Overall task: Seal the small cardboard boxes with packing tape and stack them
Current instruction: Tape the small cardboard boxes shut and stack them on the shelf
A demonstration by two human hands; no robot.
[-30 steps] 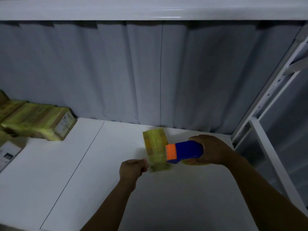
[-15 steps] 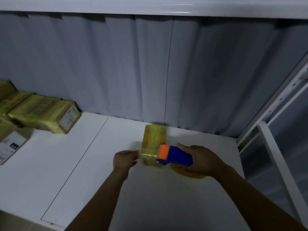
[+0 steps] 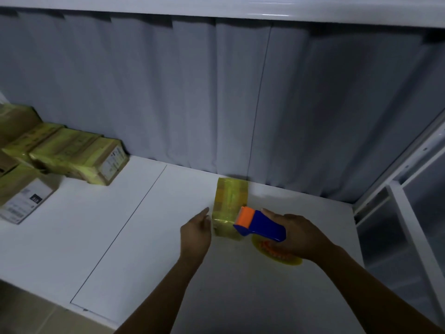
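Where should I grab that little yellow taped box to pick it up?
Probably by its two long sides, coming down from above. The box lies flat on the table and looks narrow enough for one hand. The left hand sits beside its open left side; the tape dispenser in the right hand covers the near right corner.

Open tabletop [image 3: 125, 227] between box [image 3: 228, 198] and stack [image 3: 72, 155]

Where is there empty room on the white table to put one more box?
The widest bare patch of table lies between the stacked boxes on the left and the taped box. It is crowded around that box, where the left hand, the right hand and the tape dispenser gather.
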